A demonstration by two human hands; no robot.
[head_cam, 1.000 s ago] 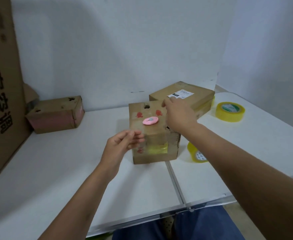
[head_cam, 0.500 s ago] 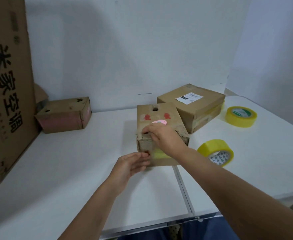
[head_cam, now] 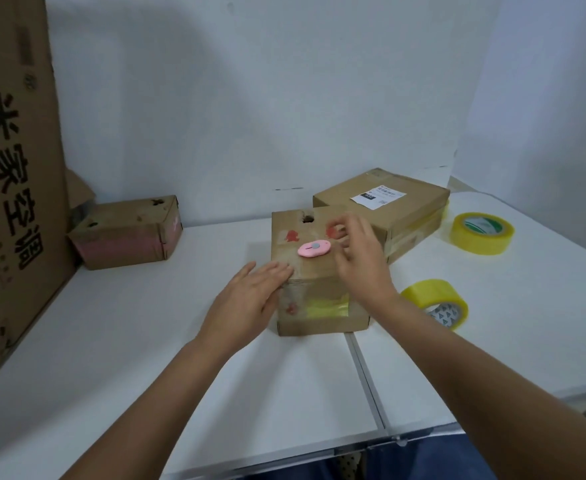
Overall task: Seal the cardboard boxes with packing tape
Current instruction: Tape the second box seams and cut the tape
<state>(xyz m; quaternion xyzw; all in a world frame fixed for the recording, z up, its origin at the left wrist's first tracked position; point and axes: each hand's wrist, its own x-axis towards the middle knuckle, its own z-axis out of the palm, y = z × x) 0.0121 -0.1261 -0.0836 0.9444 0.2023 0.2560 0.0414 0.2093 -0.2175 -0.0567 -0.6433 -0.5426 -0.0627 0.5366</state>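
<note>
A small brown cardboard box [head_cam: 305,271] with red marks and a yellow taped patch on its front stands mid-table. A pink cutter [head_cam: 313,249] lies on its top. My left hand [head_cam: 250,299] lies flat with straight fingers against the box's near left top edge. My right hand [head_cam: 359,258] hovers over the box's right side with loosely bent fingers, holding nothing. A yellow tape roll [head_cam: 435,303] lies just right of the box. A second yellow roll [head_cam: 481,232] sits farther back right.
A larger labelled cardboard box [head_cam: 388,206] stands behind the small one. Another small box [head_cam: 129,232] sits at the back left, beside a tall printed carton [head_cam: 14,168]. A seam [head_cam: 367,375] runs between the two white table panels. Walls close the back and right.
My right hand lifted from the box's near top edge and moved back over its right side. My left hand went from the front face up to the top left edge.
</note>
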